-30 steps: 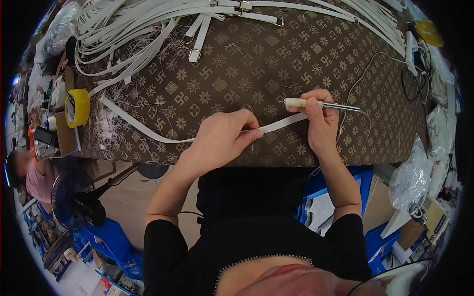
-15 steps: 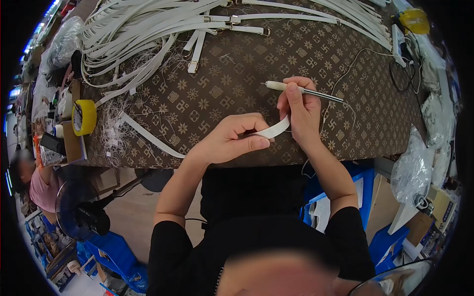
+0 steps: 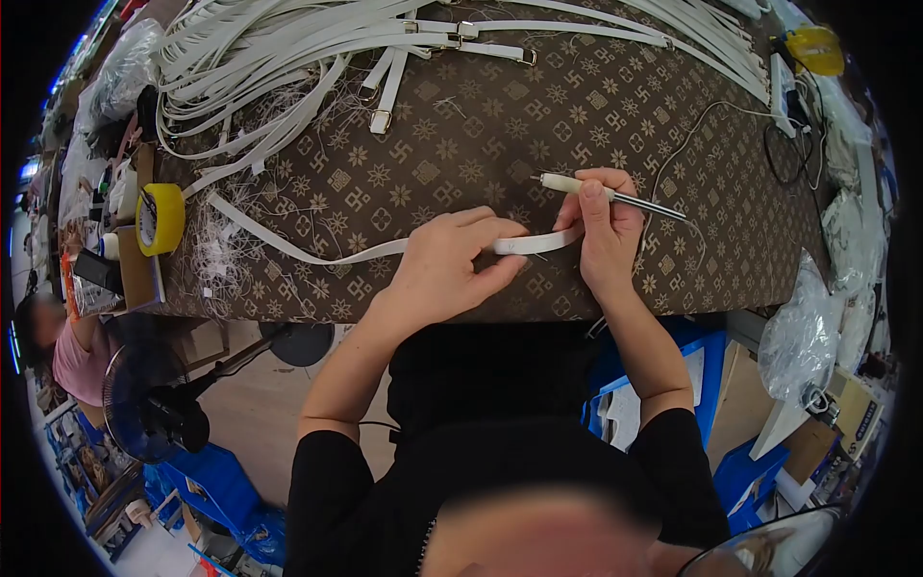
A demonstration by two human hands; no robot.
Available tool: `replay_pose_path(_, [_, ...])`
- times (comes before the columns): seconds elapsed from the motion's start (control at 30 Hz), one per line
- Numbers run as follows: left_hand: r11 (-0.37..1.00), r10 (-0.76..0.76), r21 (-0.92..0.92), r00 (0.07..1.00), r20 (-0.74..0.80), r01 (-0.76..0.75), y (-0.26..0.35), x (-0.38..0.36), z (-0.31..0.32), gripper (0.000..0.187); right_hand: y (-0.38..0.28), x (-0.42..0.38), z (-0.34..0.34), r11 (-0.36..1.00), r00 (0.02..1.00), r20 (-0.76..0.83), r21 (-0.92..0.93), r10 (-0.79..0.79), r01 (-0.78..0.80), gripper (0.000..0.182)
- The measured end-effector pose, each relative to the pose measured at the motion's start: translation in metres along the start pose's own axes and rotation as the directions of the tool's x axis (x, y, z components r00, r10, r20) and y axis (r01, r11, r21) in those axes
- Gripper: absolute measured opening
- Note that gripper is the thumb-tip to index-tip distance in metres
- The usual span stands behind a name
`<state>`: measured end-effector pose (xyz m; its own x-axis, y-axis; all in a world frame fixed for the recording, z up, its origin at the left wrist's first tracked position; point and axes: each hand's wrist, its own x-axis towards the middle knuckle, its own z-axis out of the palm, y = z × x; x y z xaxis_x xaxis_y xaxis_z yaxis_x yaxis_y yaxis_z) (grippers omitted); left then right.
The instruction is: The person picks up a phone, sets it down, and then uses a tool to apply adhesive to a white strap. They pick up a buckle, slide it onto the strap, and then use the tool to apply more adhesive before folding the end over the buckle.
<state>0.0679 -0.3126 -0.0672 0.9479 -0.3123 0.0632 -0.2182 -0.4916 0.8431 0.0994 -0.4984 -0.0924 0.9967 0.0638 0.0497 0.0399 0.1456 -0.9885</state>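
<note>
A narrow white strap [image 3: 365, 254] runs across the near part of the table, its loose end lying among thread scraps on the left. My left hand [image 3: 444, 264] is closed on the strap between thumb and fingers, near the table's front edge. Between my hands a short, slightly curved length [image 3: 538, 242] shows, and its right end meets the fingers of my right hand [image 3: 608, 231]. That hand also grips a slim pen-like tool [image 3: 562, 183] with a cream grip and a metal shaft. The tool's thin tip points left, above the strap.
White buckled straps [image 3: 250, 72] are heaped at the back left; more straps fan out at the back right. Thread scraps [image 3: 226, 255] and a yellow tape roll [image 3: 160, 219] lie at left. A power strip [image 3: 784, 93] with cords stands right. A person [image 3: 79, 361] is at far left.
My right hand has moved slightly right and nearer with the tool. The strap between my hands is straighter. My left palm has turned more downward, and the strap on its left has shifted.
</note>
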Motion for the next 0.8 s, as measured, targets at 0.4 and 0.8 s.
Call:
replay_pose_path(0.4, [0.923,0.004,-0.384,1.0,-0.027,-0.014,-0.016,-0.003,0.004,0.018,0.003,0.0,-0.005,0.999,1.0,-0.007,0.049,0.009,-0.008,0.024])
replay_pose_path(0.8, [0.873,-0.031,-0.486,0.999,0.04,0.047,-0.013,-0.001,-0.001,0.008,0.007,0.001,-0.005,0.995,1.0,-0.02,0.099,0.0,0.002,0.022])
